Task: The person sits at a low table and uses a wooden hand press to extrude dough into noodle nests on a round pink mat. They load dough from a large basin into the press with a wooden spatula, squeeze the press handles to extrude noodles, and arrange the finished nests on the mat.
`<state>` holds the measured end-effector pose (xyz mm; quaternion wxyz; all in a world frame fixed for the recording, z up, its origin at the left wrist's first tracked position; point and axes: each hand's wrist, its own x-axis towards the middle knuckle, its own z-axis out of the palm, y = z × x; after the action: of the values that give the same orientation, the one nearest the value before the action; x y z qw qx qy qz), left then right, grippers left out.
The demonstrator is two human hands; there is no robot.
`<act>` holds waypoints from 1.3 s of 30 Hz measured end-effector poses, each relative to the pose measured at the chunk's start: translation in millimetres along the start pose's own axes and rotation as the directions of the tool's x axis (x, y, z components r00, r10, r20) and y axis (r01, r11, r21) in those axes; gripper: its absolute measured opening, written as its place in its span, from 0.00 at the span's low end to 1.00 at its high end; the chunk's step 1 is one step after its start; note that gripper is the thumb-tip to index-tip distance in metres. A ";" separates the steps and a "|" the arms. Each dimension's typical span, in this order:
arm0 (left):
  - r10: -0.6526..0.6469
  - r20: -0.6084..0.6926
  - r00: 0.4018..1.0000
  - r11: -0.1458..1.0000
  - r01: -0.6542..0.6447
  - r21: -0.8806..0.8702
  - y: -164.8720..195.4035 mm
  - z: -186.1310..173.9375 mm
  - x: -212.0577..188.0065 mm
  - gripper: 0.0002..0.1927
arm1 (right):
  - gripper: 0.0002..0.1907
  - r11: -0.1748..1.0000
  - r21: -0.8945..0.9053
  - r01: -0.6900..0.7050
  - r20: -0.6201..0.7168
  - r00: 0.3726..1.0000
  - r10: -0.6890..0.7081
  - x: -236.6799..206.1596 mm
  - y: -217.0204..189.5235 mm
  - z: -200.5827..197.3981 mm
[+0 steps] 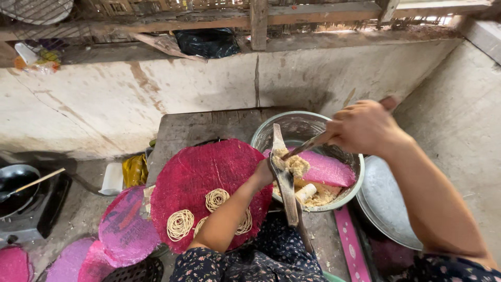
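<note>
While my left hand (263,175) grips the wooden press (284,180) steady, I'd keep my right hand (362,128), closed round the stick (308,146), packing dough (292,163) down firmly over the bowl (305,125).

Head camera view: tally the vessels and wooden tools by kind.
Round metal bowl: 1
Flat round metal tray: 1
Black pan: 1
Long wooden paddle, in left hand: 1
Thin wooden stick, in right hand: 1
Wooden-handled utensil in the pan: 1
Total: 6
</note>
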<state>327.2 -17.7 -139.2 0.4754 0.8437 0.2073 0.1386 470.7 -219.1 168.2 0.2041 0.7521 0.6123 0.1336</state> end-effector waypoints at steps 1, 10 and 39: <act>0.009 -0.003 1.000 0.990 -0.010 -0.138 -1.0 -3.5 1.1 0.21 | 0.13 0.998 0.015 -0.067 -0.127 0.990 0.069 -15.4 14.8 -2.2; 0.170 -0.136 0.976 0.984 -0.159 0.086 2.7 -1.9 18.6 0.20 | 0.11 0.972 0.160 -0.174 -0.187 0.961 0.202 -51.2 23.2 48.5; 0.271 -0.049 0.961 0.939 -0.253 0.233 14.5 -3.9 14.3 0.19 | 0.11 0.949 0.281 -0.141 -0.451 0.854 0.260 -65.2 13.2 15.6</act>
<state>341.2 -14.6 -124.2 0.3457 0.9057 0.1263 0.2104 475.2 -287.1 163.9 -0.0617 0.7739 0.5727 0.2631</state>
